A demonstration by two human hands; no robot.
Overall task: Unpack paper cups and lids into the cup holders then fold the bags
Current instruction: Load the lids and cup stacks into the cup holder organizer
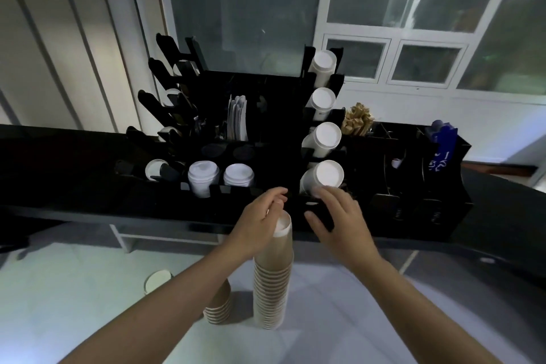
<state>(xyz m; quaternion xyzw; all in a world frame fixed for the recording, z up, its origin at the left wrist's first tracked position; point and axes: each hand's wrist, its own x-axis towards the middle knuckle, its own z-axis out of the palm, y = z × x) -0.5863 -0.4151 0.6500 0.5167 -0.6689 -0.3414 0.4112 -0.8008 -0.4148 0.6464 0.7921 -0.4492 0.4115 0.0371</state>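
A tall stack of brown paper cups (273, 275) stands upside down on the white table, and my left hand (261, 216) grips its top cup. My right hand (336, 213) is spread, fingers apart, against the black front of the cup holder (266, 133), just below the lowest white cup (325, 176) in the right column. A shorter brown cup stack (220, 304) stands to the left, partly behind my left forearm. White lids (204, 176) fill two front slots.
A single cup (156, 279) lies on the white table at the left. A second black organizer (413, 174) at the right holds brown stirrers and a blue pack. The black counter edge runs across behind the table.
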